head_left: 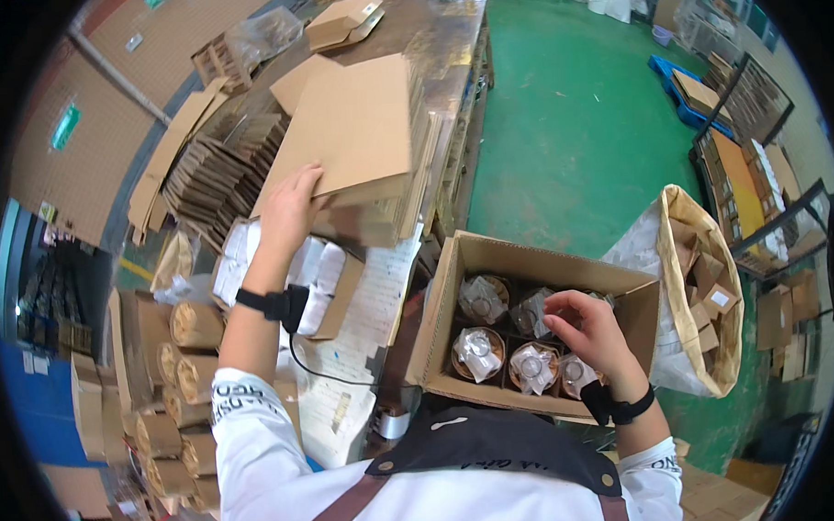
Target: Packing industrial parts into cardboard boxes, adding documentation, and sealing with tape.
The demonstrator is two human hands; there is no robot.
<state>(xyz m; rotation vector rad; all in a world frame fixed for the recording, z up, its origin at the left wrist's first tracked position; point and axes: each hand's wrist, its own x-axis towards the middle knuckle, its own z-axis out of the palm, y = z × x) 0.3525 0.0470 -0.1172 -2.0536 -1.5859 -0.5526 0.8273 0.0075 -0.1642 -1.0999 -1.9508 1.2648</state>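
Observation:
My left hand (289, 210) is at the near edge of a brown cardboard sheet (357, 125), gripping it with the fingertips on top. That sheet lies uppermost on a stack of flat cardboard, and its near side looks slightly raised. My right hand (592, 328) hovers over an open carton (518, 253), fingers loosely curved and thumb apart, with nothing visible in it. Inside the carton stand several round containers in divided compartments, each topped with a clear plastic-wrapped piece (478, 353). The hand hides part of the contents on the right.
Left of the stack are white wrapped items (321, 268) in a box and upright folded cardboard (217, 176). Brown cylinders (197, 325) are piled at lower left. A written sheet (347, 355) lies beside the carton. To the right stands a sack (682, 343) of cardboard scraps.

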